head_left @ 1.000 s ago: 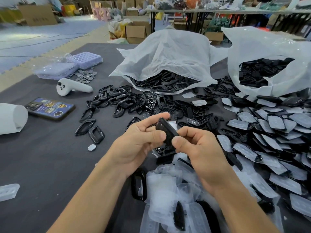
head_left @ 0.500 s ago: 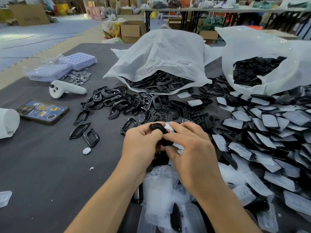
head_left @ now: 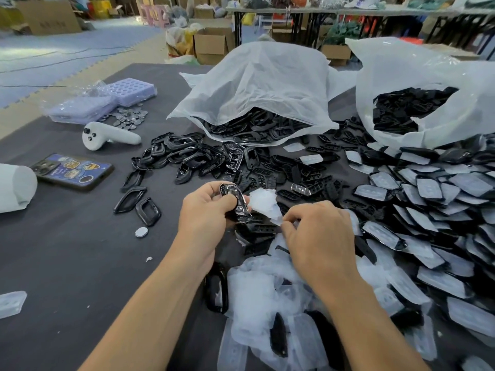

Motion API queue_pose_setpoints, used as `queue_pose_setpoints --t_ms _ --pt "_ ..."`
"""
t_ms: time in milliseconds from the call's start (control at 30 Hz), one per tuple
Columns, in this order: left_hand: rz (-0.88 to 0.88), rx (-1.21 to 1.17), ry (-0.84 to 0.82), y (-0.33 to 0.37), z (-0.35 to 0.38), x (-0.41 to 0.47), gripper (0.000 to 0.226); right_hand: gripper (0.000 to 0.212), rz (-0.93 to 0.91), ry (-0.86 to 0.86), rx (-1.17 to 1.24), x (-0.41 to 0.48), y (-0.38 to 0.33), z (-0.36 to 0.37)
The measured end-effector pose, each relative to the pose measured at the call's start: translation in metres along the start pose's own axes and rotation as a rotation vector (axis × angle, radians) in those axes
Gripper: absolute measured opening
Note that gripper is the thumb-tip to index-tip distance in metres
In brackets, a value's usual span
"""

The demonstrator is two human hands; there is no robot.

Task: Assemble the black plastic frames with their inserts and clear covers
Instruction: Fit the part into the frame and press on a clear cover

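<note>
Black glossy plastic with bright chrome edging: that is the frame (head_left: pixel 235 202) at the middle of the head view, held above the dark table (head_left: pixel 67 250). The left hand (head_left: pixel 206 212) grips it, fingers curled round its near side and thumb across its face. Touching the frame's right edge is a crumpled clear sheet (head_left: pixel 263 203). The right hand (head_left: pixel 318 236), just right of the frame, pinches the sheet's lower corner between thumb and fingertips, the other fingers curled.

Beyond the frame lies a heap of empty black frames (head_left: pixel 187 156), and past that a white plastic bag (head_left: pixel 262 84) spills more of them. Far right of the frame a second white bag (head_left: pixel 428 76) holds black parts. Right of the frame, overlapping rows of black pieces with clear covers (head_left: pixel 428 196) spread to the edge. Below the frame, between the forearms, is a pile of loose clear covers (head_left: pixel 262 290).

Left of the frame lie two loose frames (head_left: pixel 139 202) and a small round disc (head_left: pixel 141 232). Further left is a phone (head_left: pixel 72 170) in a blue case with stickers, whose writing is too small to read. Beyond it are a white controller (head_left: pixel 109 135), a scatter of round discs (head_left: pixel 128 119) and lilac trays (head_left: pixel 128 89). A white roll (head_left: pixel 13 187) sits at the far left. A cardboard box (head_left: pixel 51 17) far behind bears faint print that I cannot read.
</note>
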State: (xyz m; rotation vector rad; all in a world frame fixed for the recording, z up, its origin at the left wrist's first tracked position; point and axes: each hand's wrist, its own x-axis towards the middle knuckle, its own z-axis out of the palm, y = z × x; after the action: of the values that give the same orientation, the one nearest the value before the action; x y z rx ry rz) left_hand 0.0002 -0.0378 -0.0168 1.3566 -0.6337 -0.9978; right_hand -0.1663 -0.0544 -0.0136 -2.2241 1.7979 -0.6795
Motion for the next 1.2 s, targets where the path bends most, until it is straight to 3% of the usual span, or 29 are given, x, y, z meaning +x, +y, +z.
queue_pose_setpoints --t_ms 100,267,400,533,700,833,1200 --pt "-0.006 0.006 -0.011 0.001 0.001 -0.001 0.022 0.019 0.023 0.063 0.231 -0.001 0.007 -0.001" --pt "-0.023 0.032 -0.130 0.001 0.001 -0.005 0.031 0.025 0.213 0.029 0.937 0.001 0.012 -0.011" --pt "0.038 0.119 -0.175 -0.002 0.008 -0.012 0.042 0.017 0.288 -0.051 1.199 0.004 0.010 -0.014" --pt "0.075 0.161 -0.197 0.001 0.012 -0.019 0.060 0.014 0.265 -0.101 1.254 0.004 0.008 -0.012" --pt "0.031 0.059 -0.411 0.007 0.015 -0.025 0.048 0.019 0.151 -0.077 1.052 0.002 0.011 -0.012" --pt "0.053 0.063 -0.400 0.004 0.015 -0.025 0.036 0.019 0.125 -0.045 1.046 0.003 0.009 -0.011" --pt "0.106 0.086 -0.305 -0.002 0.016 -0.022 0.032 0.015 0.199 -0.080 1.043 0.000 0.006 -0.011"
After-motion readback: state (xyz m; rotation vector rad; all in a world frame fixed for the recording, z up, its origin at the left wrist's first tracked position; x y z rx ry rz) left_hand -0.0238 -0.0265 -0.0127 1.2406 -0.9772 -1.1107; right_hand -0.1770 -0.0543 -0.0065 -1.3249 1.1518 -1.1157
